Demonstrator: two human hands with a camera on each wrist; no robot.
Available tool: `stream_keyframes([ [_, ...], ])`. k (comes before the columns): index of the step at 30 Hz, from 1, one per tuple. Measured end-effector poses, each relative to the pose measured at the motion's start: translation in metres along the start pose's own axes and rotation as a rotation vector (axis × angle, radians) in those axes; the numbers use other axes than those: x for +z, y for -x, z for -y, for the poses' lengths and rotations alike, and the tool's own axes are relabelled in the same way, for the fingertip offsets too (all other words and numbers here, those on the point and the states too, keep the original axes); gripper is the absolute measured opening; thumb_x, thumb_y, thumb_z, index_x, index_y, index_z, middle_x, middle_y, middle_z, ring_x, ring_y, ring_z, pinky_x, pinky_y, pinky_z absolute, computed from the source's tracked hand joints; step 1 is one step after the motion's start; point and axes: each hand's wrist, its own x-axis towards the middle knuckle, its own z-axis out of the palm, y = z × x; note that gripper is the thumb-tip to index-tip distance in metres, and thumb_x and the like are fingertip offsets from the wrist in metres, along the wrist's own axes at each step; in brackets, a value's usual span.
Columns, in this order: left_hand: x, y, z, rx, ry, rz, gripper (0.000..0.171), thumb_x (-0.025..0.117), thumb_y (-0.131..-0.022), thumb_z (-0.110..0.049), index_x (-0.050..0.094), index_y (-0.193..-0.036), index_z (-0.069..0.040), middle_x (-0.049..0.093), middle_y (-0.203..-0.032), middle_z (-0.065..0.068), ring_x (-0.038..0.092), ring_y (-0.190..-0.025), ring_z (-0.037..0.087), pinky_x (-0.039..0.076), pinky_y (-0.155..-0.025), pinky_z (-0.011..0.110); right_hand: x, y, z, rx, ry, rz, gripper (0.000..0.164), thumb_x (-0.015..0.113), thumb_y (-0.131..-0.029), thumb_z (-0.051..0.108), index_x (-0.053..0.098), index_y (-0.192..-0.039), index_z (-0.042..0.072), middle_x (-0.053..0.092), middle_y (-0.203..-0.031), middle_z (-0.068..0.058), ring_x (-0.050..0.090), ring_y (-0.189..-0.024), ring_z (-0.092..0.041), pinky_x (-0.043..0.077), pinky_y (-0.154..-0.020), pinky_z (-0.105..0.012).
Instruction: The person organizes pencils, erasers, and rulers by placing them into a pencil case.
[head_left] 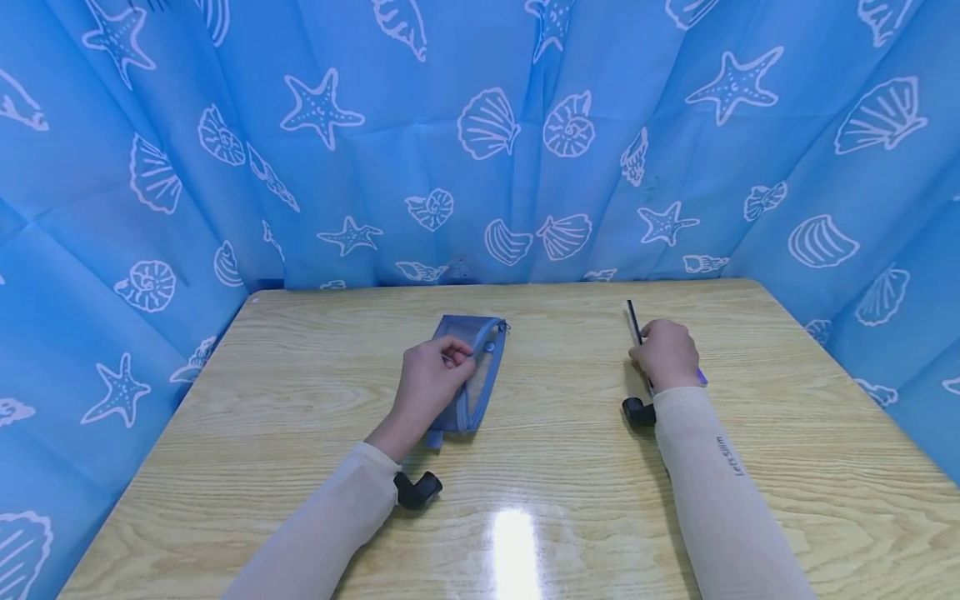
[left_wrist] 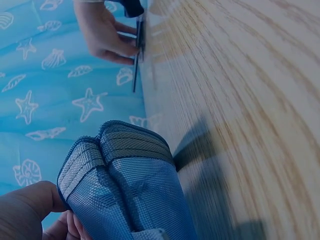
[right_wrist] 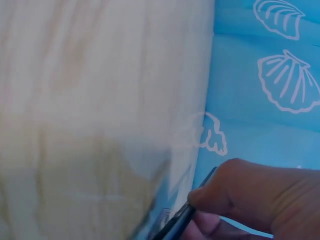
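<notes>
The left hand (head_left: 435, 375) pinches the rim of a blue mesh pouch (head_left: 478, 385), at eleven o'clock from the desk's (head_left: 562, 450) middle. At the pouch's three o'clock, the right hand (head_left: 666, 354) pinches a thin dark stick (head_left: 634, 322).

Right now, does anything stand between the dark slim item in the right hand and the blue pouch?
Nothing visible does: in the head view, only tabletop lies between the dark slim item and the blue pouch, pinched by the left hand.
</notes>
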Motion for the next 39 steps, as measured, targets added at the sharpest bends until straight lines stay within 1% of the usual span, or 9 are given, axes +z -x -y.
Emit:
stream_keyframes([
  [8,-0.001,0.0,-0.001,-0.006,0.005,0.003,0.008,0.068,-0.083,-0.013,0.073,-0.089,-0.013,0.065,-0.075,-0.004,0.058,-0.066,0.011,0.049,-0.061,0.026,-0.004,0.0,0.003,0.018,-0.13,0.026,0.04,0.065,-0.089,0.013,0.061,-0.124,-0.008,0.068,-0.107,-0.028,0.068,-0.084,-0.034,0.054,-0.066,-0.04],
  [14,-0.001,0.001,-0.001,-0.008,0.003,0.005,0.008,0.069,-0.083,-0.013,0.073,-0.09,-0.013,0.065,-0.076,-0.003,0.058,-0.067,0.011,0.049,-0.063,0.027,-0.007,0.002,0.006,0.013,-0.169,0.025,0.041,0.063,-0.091,0.014,0.059,-0.126,-0.008,0.067,-0.109,-0.028,0.067,-0.088,-0.035,0.053,-0.067,-0.039],
  [17,-0.001,0.001,-0.001,-0.004,0.004,0.004,0.007,0.068,-0.083,-0.013,0.073,-0.089,-0.014,0.065,-0.076,-0.003,0.059,-0.067,0.011,0.049,-0.063,0.027,-0.009,0.002,0.006,0.024,-0.214,0.039,0.042,0.062,-0.092,0.014,0.058,-0.128,-0.008,0.066,-0.111,-0.029,0.068,-0.087,-0.033,0.055,-0.067,-0.039],
  [19,-0.001,0.001,-0.001,-0.001,0.005,0.003,0.008,0.068,-0.083,-0.013,0.073,-0.089,-0.014,0.065,-0.076,-0.003,0.059,-0.068,0.011,0.049,-0.063,0.027,-0.009,0.001,0.007,0.041,-0.279,0.068,0.043,0.061,-0.092,0.014,0.057,-0.129,-0.008,0.065,-0.114,-0.03,0.07,-0.083,-0.029,0.057,-0.069,-0.039],
  [22,-0.001,0.001,-0.001,-0.002,0.0,0.004,0.007,0.068,-0.083,-0.013,0.072,-0.089,-0.014,0.065,-0.076,-0.003,0.059,-0.068,0.011,0.049,-0.063,0.026,-0.011,-0.002,0.007,0.056,-0.396,0.139,0.046,0.06,-0.093,0.014,0.054,-0.133,-0.007,0.063,-0.116,-0.028,0.069,-0.074,-0.018,0.059,-0.073,-0.038],
  [26,-0.001,0.0,-0.001,-0.006,-0.008,0.006,0.007,0.068,-0.083,-0.014,0.072,-0.089,-0.014,0.065,-0.076,-0.004,0.059,-0.069,0.011,0.049,-0.063,0.026,-0.013,-0.003,0.012,0.074,-0.562,0.253,0.051,0.059,-0.094,0.013,0.048,-0.139,-0.006,0.06,-0.115,-0.021,0.066,-0.072,-0.007,0.058,-0.081,-0.036],
  [29,-0.001,0.0,0.0,-0.007,-0.006,0.006,0.007,0.069,-0.084,-0.014,0.072,-0.089,-0.014,0.065,-0.076,-0.003,0.059,-0.068,0.011,0.049,-0.062,0.026,-0.015,-0.003,0.017,0.099,-0.657,0.319,0.053,0.058,-0.095,0.014,0.044,-0.143,-0.005,0.058,-0.116,-0.016,0.066,-0.075,-0.005,0.057,-0.085,-0.034],
  [33,0.0,-0.001,0.001,-0.008,-0.005,0.005,0.006,0.07,-0.084,-0.014,0.072,-0.089,-0.014,0.065,-0.075,-0.003,0.059,-0.068,0.011,0.049,-0.062,0.027,-0.017,-0.003,0.02,0.136,-0.733,0.38,0.055,0.058,-0.097,0.016,0.041,-0.146,-0.002,0.058,-0.115,-0.011,0.066,-0.078,-0.003,0.056,-0.086,-0.029],
  [39,0.0,-0.001,0.001,-0.005,-0.007,0.004,0.006,0.069,-0.084,-0.014,0.072,-0.089,-0.014,0.065,-0.075,-0.004,0.058,-0.067,0.011,0.049,-0.063,0.027,-0.016,-0.005,0.018,0.154,-0.875,0.461,0.059,0.056,-0.097,0.012,0.033,-0.149,-0.004,0.06,-0.101,0.0,0.067,-0.078,-0.003,0.055,-0.085,-0.025],
])
